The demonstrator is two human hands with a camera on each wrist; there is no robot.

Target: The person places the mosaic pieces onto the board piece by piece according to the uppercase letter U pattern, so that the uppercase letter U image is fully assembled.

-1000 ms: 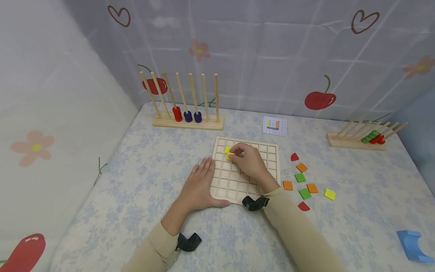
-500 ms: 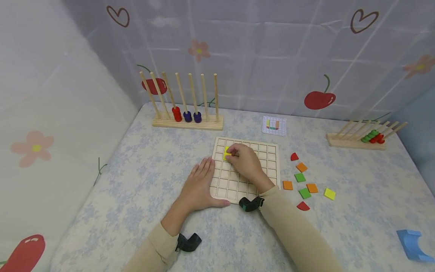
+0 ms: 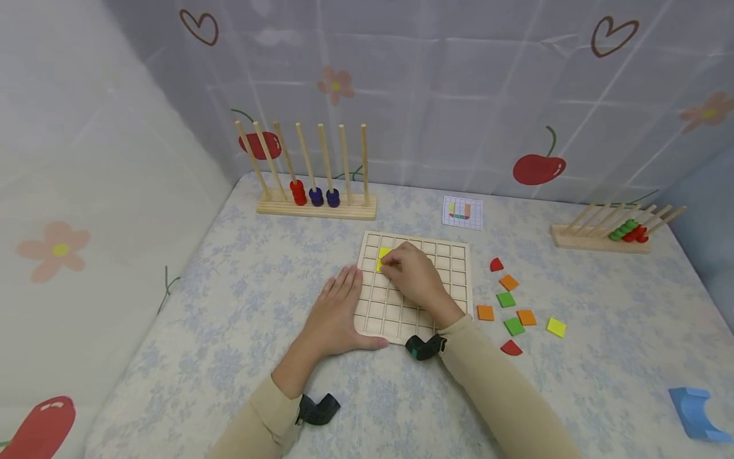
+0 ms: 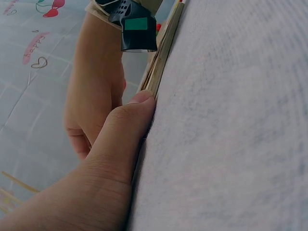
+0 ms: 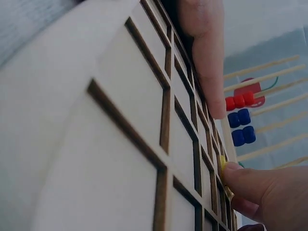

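Note:
A wooden grid board lies on the cloth-covered table. My left hand rests flat with spread fingers along its left edge, the thumb against the front edge. On the upper left of the grid, my right hand has its curled fingertips at yellow square tiles. The right wrist view shows a yellow tile in the grid at the thumb tip, and more yellow pinched between thumb and finger. The fingers partly hide this second tile.
Loose orange tiles, green tiles, red quarter-round pieces and a yellow tile lie right of the board. Behind it are a pattern card and two peg racks with beads. A blue curved block sits far right.
The right hand has shifted slightly left and down onto the grid, bringing the pinched yellow tile in line below the other one. The left hand has stayed in place.

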